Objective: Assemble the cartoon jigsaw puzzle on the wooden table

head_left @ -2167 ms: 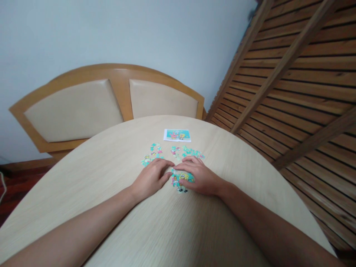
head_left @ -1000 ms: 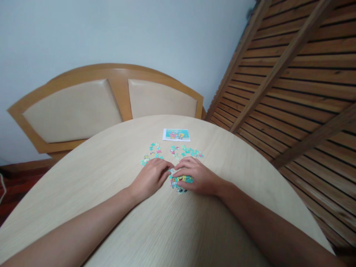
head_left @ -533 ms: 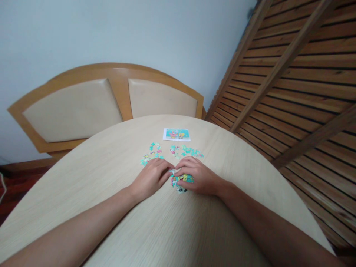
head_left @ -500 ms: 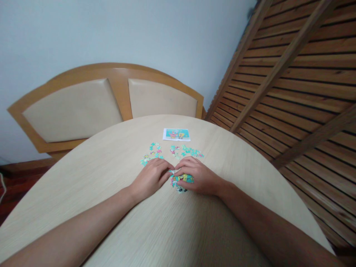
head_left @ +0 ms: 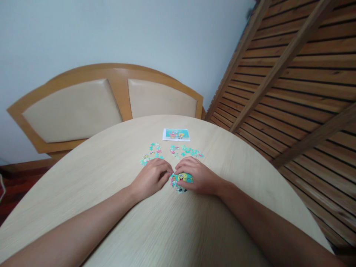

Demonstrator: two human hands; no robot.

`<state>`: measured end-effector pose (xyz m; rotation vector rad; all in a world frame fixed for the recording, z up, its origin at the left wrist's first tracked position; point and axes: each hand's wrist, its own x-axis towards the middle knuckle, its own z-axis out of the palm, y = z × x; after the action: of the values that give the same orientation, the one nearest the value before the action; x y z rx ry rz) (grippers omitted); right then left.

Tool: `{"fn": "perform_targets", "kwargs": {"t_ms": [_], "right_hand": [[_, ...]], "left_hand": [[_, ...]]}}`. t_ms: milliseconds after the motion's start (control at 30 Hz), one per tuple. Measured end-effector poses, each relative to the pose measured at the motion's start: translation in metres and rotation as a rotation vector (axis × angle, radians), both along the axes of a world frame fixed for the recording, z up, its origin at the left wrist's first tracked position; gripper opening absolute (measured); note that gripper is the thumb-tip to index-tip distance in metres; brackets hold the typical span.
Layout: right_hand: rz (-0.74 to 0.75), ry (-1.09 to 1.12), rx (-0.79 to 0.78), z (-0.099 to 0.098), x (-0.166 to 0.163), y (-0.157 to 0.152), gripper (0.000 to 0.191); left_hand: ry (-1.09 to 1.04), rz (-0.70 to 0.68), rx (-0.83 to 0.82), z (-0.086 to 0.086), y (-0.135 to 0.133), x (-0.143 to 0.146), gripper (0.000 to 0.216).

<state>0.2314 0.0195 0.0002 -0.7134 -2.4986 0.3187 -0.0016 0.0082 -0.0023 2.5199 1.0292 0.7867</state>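
Both my hands rest on a round pale wooden table (head_left: 167, 230), meeting at a small joined patch of a colourful cartoon jigsaw (head_left: 182, 181). My left hand (head_left: 151, 178) lies with curled fingers, its fingertips pinched at the patch's upper left edge; what they hold is too small to make out. My right hand (head_left: 198, 176) covers the patch's right side, fingers bent and pressing it to the table. Loose turquoise and pink pieces (head_left: 152, 152) lie just beyond my fingers, with more pieces (head_left: 189, 151) to the right.
A small printed reference picture (head_left: 176, 134) lies near the table's far edge. Behind the table stands a wooden bench back with two beige cushioned panels (head_left: 111, 104). A slatted wooden wall (head_left: 292, 85) runs along the right.
Almost nothing differs. My right hand's fingers have curled in slightly over the joined patch, and both sets of fingertips stay together at its top edge.
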Motion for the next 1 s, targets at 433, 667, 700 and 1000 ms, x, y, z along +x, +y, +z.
{"fn": "perform_targets", "kwargs": {"t_ms": [433, 667, 700, 1000], "right_hand": [[-0.004, -0.019, 0.014, 0.0, 0.001, -0.001, 0.021], [0.0, -0.031, 0.02, 0.0, 0.002, -0.001, 0.022], [0.0, -0.033, 0.021, 0.0, 0.002, -0.001, 0.022], [-0.357, 0.172, 0.02, -0.004, 0.009, 0.012, 0.017]], "left_hand": [[-0.025, 0.036, -0.015, 0.0, -0.001, 0.001, 0.016], [-0.04, 0.022, -0.036, 0.0, 0.001, 0.0, 0.014], [-0.042, 0.02, -0.038, -0.001, 0.001, 0.0, 0.014], [-0.052, 0.012, -0.052, -0.002, 0.001, -0.001, 0.014]]}}
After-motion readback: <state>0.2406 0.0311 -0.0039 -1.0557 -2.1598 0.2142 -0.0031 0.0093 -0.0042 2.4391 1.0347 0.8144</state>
